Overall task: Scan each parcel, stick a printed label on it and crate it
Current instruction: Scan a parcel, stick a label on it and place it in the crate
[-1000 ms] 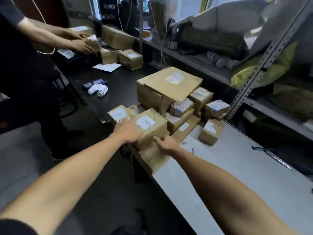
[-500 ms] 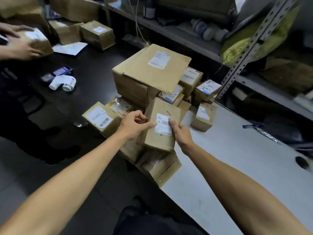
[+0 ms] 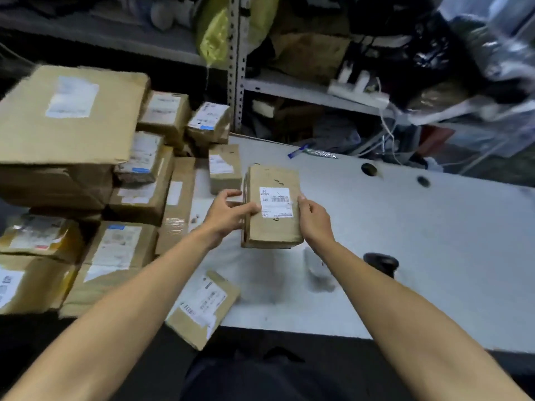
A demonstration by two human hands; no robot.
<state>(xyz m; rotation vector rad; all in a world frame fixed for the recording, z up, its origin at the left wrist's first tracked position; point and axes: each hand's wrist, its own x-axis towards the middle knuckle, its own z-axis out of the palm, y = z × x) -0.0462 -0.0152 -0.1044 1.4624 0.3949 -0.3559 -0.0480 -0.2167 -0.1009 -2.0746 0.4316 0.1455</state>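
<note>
I hold a small brown cardboard parcel (image 3: 272, 227) above the grey table (image 3: 419, 241), its white barcode label facing up. My left hand (image 3: 225, 218) grips its left side, thumb lying over the top edge. My right hand (image 3: 314, 219) grips its right side. To the left lies a pile of several labelled parcels, with a large flat box (image 3: 66, 125) on top and small boxes (image 3: 224, 169) beside it. A flat parcel (image 3: 202, 309) hangs over the table's near edge. A dark object that may be a scanner (image 3: 380, 263) sits by my right forearm.
Metal shelving (image 3: 236, 68) with bags, a power strip (image 3: 359, 92) and cables stands behind the table. A blue-capped pen-like item (image 3: 311, 151) lies at the table's far edge. Two round cable holes (image 3: 369, 169) are in the tabletop.
I lifted the parcel off the pile and carried it right, out over the grey table. The view swung right, and the other person's hands and the black desk dropped out of sight.
</note>
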